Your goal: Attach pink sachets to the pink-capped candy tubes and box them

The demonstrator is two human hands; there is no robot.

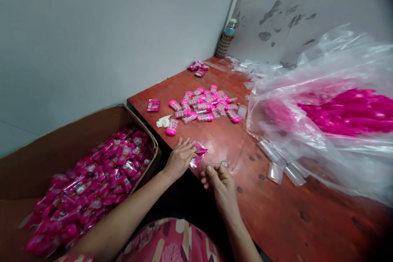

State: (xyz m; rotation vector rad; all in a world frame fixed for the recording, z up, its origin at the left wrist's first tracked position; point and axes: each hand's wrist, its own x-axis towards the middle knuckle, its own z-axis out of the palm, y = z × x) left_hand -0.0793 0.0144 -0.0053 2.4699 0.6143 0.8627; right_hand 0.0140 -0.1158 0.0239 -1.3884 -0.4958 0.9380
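Note:
My left hand [179, 158] is closed on a small pink packet [198, 154] at the near edge of the red-brown table [276, 208]. Just right of it, my right hand [219, 182] rests on the table with fingers curled together; what they pinch, if anything, is hidden. A heap of several pink-capped tubes [204, 104] lies further back on the table. A single pink packet [153, 105] and a crumpled white scrap [163, 121] lie left of that heap.
A cardboard box [76, 131] full of pink packets stands at my left. A big clear plastic bag [331, 118] of pink items covers the table's right side, with small clear sleeves [281, 168] beside it. A bottle [226, 39] stands in the far corner by more packets [198, 67].

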